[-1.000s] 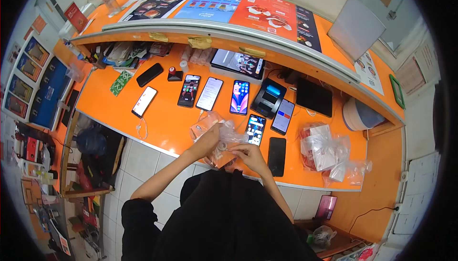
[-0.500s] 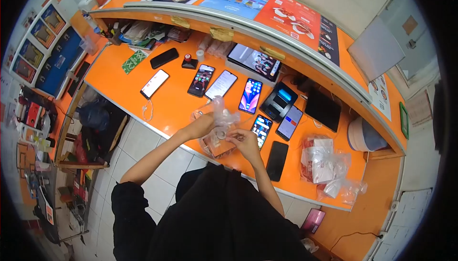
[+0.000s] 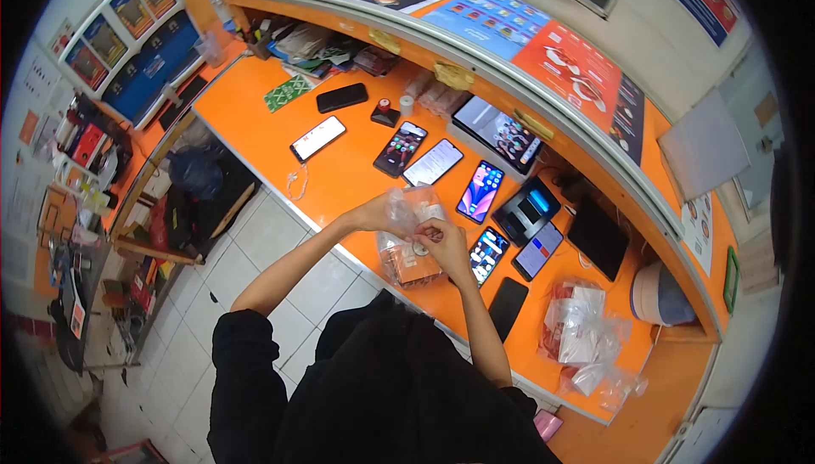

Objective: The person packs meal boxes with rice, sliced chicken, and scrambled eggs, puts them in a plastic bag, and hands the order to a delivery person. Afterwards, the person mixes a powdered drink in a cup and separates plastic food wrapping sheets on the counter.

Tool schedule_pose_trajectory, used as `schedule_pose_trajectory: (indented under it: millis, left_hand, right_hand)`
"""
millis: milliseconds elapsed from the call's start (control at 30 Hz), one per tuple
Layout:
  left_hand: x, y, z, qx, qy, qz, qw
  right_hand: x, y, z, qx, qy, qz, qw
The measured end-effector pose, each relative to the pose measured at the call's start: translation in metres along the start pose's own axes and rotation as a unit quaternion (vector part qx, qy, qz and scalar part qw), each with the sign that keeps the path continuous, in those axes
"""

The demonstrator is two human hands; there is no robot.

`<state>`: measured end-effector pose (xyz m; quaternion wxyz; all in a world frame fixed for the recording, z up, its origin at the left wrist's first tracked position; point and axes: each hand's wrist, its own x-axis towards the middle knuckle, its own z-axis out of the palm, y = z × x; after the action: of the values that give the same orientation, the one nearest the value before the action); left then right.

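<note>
A clear plastic bag (image 3: 397,253) lies at the counter's front edge, with something orange and box-like showing through it. My left hand (image 3: 373,213) is closed on the bag's upper left part, its fingertips partly covered by crumpled film. From the right, my right hand (image 3: 442,245) pinches the same bag, thumb and fingers pressed together. A small round whitish thing (image 3: 419,248) shows just below those fingers; I cannot make out what it is. Beside my right hand lies a lit smartphone (image 3: 488,253), with a dark phone (image 3: 508,309) nearer the front edge.
More lit phones (image 3: 480,191) lie across the orange counter (image 3: 255,137), beside a black card terminal (image 3: 526,209) and a tablet (image 3: 499,133). Plastic-wrapped white and red boxes (image 3: 577,328) stand at right. A raised shelf (image 3: 475,61) runs along the back.
My view has turned, so the counter appears shifted and tilted. My right hand has come closer to my left at the bag. Both hands stay on the plastic.
</note>
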<state>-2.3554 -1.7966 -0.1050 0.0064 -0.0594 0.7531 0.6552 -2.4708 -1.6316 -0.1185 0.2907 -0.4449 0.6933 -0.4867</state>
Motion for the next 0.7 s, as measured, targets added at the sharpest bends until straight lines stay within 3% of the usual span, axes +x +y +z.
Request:
schedule_pose_trajectory:
  millis: [100,167,200,300,333,433,567,700]
  left_hand:
    - [0.002,-0.027,-0.004,0.158,0.005,0.084,0.984]
    - [0.0,-0.01,0.004,0.269,-0.002,0.099,0.958]
    - [0.0,0.001,0.009,0.323,-0.012,0.107,0.94]
    - [0.001,0.013,0.018,0.507,-0.072,0.105,0.852]
    - [0.005,0.0,0.019,0.493,-0.041,0.252,0.832]
    - [0.02,-0.016,0.012,0.52,-0.067,0.398,0.753]
    - [0.038,-0.022,0.01,0.495,-0.128,0.467,0.721]
    - [0.047,-0.019,0.007,0.46,-0.161,0.513,0.707]
  right_hand:
    - [0.0,0.021,0.0,0.072,0.001,0.011,0.997]
    - [0.002,0.035,-0.002,0.141,0.01,0.043,0.989]
    - [0.003,0.043,-0.004,0.175,-0.003,0.034,0.984]
    - [0.008,0.042,-0.005,0.284,0.007,0.136,0.949]
    - [0.011,0.035,-0.005,0.291,-0.001,0.163,0.943]
    - [0.023,0.043,-0.001,0.216,-0.065,0.126,0.966]
    - [0.033,0.043,-0.018,0.125,-0.199,0.085,0.968]
    - [0.026,0.037,-0.021,0.059,-0.171,0.091,0.979]
